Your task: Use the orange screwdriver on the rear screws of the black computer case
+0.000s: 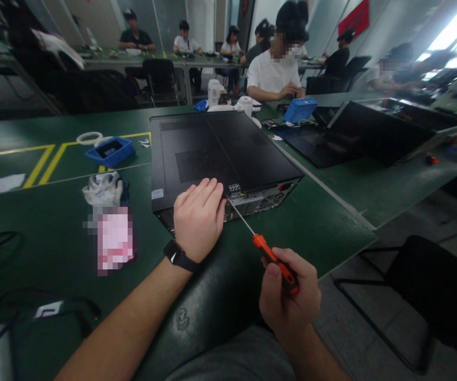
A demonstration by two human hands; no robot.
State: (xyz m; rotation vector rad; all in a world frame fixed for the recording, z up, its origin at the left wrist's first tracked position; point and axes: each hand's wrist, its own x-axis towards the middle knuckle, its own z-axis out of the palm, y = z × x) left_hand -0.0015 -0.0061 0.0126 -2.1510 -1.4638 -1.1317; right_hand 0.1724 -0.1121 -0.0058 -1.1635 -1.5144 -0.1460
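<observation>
A black computer case point(220, 143) lies flat on the green table, its rear panel with a fan grille turned towards me. My left hand point(199, 214) rests flat on the near edge of the case, fingers stretched out over its top. In my right hand point(292, 291) is an orange and black screwdriver point(274, 259), gripped by the handle. Its long shaft points up and left, and the tip meets the rear edge of the case beside my left fingers. The screw or slot at the tip is too small to make out.
Left of the case are a blue tray point(111, 152), grey gloves point(103, 189) and a blurred pink packet point(116, 238). Beyond it stand white items and a blue box point(300, 110). Another opened black case point(379, 129) sits at right. A co-worker point(274, 71) sits opposite; a chair point(430, 296) stands lower right.
</observation>
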